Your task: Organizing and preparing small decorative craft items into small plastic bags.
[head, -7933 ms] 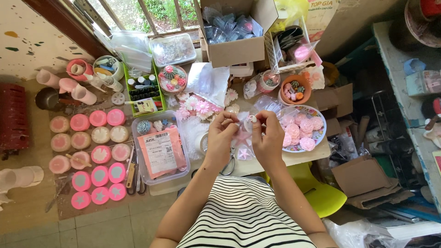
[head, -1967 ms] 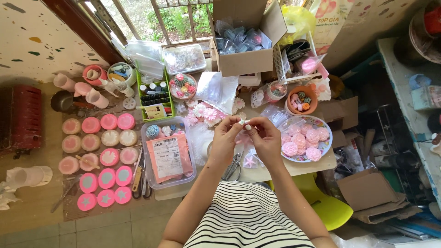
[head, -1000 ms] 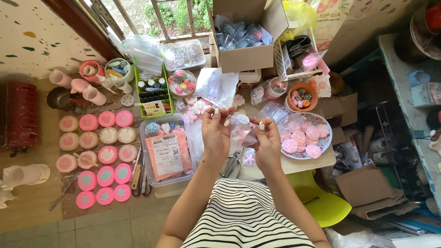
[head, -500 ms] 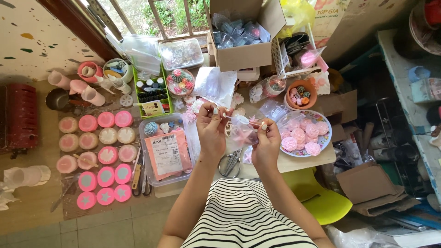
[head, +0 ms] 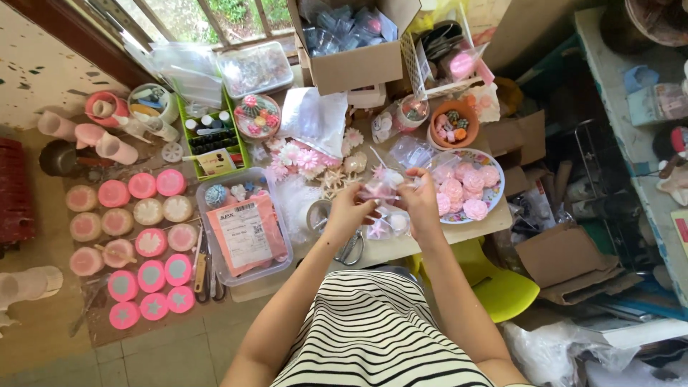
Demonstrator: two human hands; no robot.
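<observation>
Seen from overhead, a person in a black-and-white striped top (head: 373,330) sits at a crowded craft table (head: 401,247). To the left, rows of round pink and cream moulds (head: 132,247) cover the floor, beside a clear plastic tub (head: 244,226) holding a pink packet. At the table's far edge stands an open cardboard box (head: 355,43) of small bags. On the right sits a patterned plate (head: 469,190) of pink flower-shaped pieces. Above the table's near edge, the left hand (head: 349,213) and right hand (head: 423,201) meet — both pinch a small clear bag (head: 380,188) with something pink inside, held between them. Scissors (head: 350,247) lie just below the left hand.
</observation>
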